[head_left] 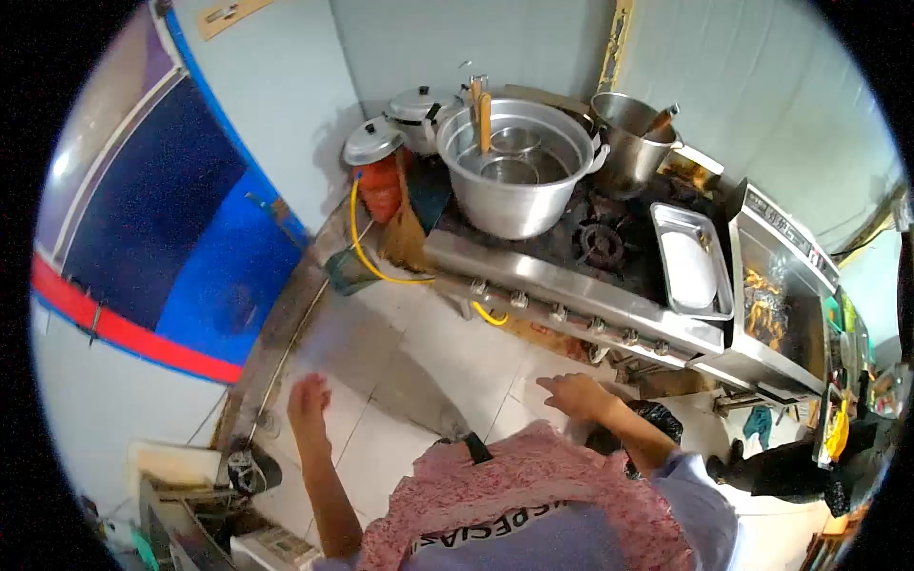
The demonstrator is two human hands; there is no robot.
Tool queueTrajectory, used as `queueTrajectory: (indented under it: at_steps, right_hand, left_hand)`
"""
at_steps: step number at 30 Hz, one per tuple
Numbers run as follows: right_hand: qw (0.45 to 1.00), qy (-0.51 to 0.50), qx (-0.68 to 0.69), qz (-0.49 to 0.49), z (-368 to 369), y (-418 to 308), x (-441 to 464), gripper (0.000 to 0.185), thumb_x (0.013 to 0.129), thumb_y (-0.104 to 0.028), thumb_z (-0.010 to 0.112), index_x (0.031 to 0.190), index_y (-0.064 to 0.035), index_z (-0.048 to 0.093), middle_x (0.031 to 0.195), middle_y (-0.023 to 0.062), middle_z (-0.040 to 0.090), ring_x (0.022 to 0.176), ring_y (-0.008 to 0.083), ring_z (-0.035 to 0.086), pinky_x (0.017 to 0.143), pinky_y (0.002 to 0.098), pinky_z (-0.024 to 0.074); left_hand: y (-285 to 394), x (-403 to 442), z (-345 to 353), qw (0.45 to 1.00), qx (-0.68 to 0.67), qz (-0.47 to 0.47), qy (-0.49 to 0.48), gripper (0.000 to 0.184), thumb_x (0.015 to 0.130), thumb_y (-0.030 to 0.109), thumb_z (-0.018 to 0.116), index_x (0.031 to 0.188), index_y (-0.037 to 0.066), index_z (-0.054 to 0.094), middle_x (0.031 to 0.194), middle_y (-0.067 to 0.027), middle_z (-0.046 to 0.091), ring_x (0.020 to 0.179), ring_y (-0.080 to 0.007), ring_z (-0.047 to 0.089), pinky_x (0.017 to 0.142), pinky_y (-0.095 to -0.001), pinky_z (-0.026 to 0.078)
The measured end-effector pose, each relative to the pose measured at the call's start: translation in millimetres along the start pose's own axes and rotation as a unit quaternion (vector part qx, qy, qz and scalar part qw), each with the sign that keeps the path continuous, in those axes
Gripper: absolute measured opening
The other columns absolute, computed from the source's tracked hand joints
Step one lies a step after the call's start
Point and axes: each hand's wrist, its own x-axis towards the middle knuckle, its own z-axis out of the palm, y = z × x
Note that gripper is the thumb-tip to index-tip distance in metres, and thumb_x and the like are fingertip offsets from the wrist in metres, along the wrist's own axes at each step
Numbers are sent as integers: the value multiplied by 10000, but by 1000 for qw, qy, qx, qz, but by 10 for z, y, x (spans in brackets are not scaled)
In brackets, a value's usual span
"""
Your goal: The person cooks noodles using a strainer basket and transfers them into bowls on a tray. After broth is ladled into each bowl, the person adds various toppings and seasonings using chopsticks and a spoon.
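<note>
My left hand (309, 398) is out over the tiled floor, smeared by motion, so its fingers are hard to read. Just above it a pale bluish blur crosses the tiles; I cannot make out what it is. My right hand (576, 396) hovers in front of the stove (562, 285), fingers loosely stretched and apart, holding nothing. On the stove stands a big aluminium pot (509, 205) with two wooden-handled strainers in it. Right of that are a steel stockpot (628, 143) and a metal tray (693, 266). I wear a pink patterned apron (533, 466).
A deep fryer (766, 314) with browned food stands at the right end. Lidded pots (424, 105) and a red container (381, 195) fill the back left corner. A yellow hose (367, 252) runs to the stove. Black bags (652, 419) lie beside my right arm.
</note>
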Motion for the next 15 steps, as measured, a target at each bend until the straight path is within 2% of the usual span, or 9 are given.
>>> queueTrajectory:
  at_steps: [1,2,3,5,9,10,12,14,15]
  right_hand:
    - [999,4,14,29,-154,0,80,440,856,-296,521,1248,-117,437,1012,167,597,899,333,588,774,430,468]
    - [998,13,31,52,-327,3,168,445,850,-305,531,1242,-114,444,1000,167,601,912,335,586,782,436,466]
    - [996,20,54,74,-453,-34,243,451,844,-314,541,1236,-110,452,988,166,605,925,337,584,790,443,464]
    - [990,6,75,121,-607,-12,464,451,842,-330,543,1228,-110,466,1017,171,604,941,347,581,808,445,463]
    - [980,45,127,145,-576,243,778,441,850,-319,536,1233,-114,462,1033,166,604,944,342,579,804,429,472]
    - [977,60,146,143,-635,304,811,439,849,-316,537,1233,-116,462,1036,165,604,943,340,581,803,428,473]
    - [967,109,186,134,-796,471,988,436,849,-309,539,1234,-119,463,1042,161,604,941,337,583,803,424,475]
    - [960,151,149,183,-838,638,1077,442,838,-290,553,1235,-120,459,1040,161,602,925,337,587,786,417,482]
    - [952,172,153,201,-898,689,1086,443,835,-282,557,1236,-119,457,1022,163,604,912,337,590,775,416,485]
  left_hand:
    - [86,544,161,991,-4,73,-114,260,911,223,506,1073,26,561,971,-64,604,842,-132,562,749,-253,461]
    - [618,782,649,989,-16,66,-128,278,907,216,517,1095,14,552,1034,-74,588,967,-154,558,818,-279,465]
    - [951,1133,1025,974,-70,76,-201,299,900,185,533,1144,11,526,1116,-83,554,1061,-168,528,876,-299,452]
    - [1591,1695,1784,929,-73,127,-339,354,891,119,540,1218,11,462,1196,-94,514,1091,-160,502,933,-286,395]
    - [2121,2574,3401,891,26,297,-343,611,801,222,658,1293,1,371,1266,-129,460,1158,-208,431,968,-325,354]
    - [2136,2764,3754,895,46,305,-323,719,744,273,708,1294,-21,350,1242,-199,456,1160,-269,439,970,-354,358]
    - [2112,2972,4279,885,48,276,-371,700,724,270,731,1251,-34,384,1257,-204,437,1171,-281,431,990,-351,336]
    - [2027,3169,4667,889,81,171,-418,643,775,274,687,1283,19,386,1257,-141,472,1172,-237,426,992,-360,321]
    - [1995,3238,4785,874,64,141,-460,549,798,264,666,1222,7,430,1174,-138,520,1112,-225,479,958,-339,357]
